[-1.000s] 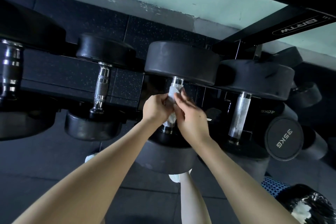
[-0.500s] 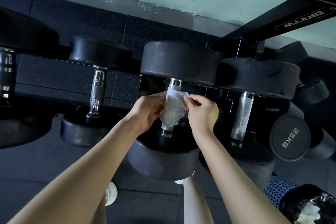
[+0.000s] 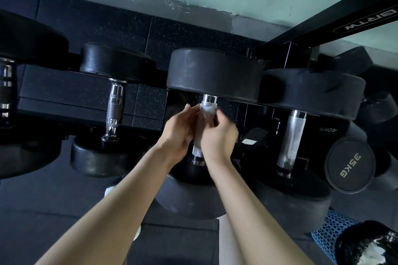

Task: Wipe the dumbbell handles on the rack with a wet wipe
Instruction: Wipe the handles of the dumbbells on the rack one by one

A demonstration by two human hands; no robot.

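Holding a crumpled white wet wipe (image 3: 207, 111) around the upper part of the knurled chrome handle (image 3: 197, 151) of the middle black rubber dumbbell (image 3: 215, 75), which lies across the black metal rack (image 3: 301, 35). Held with left grip (image 3: 179, 133) curled against the wipe from the left and right grip (image 3: 219, 139) clenched on it from the right. Flanked by a smaller chrome-handled black dumbbell (image 3: 114, 107) and a larger black dumbbell (image 3: 312, 92); further right, a round black end cap marked 35KG (image 3: 350, 164).

Left hand (image 3: 178, 132) and right hand (image 3: 218, 139) hold white wet wipe (image 3: 207, 112) wrapped round centre dumbbell handle (image 3: 197, 152); bare knurling below. 35KG dumbbell (image 3: 350, 165) at right.
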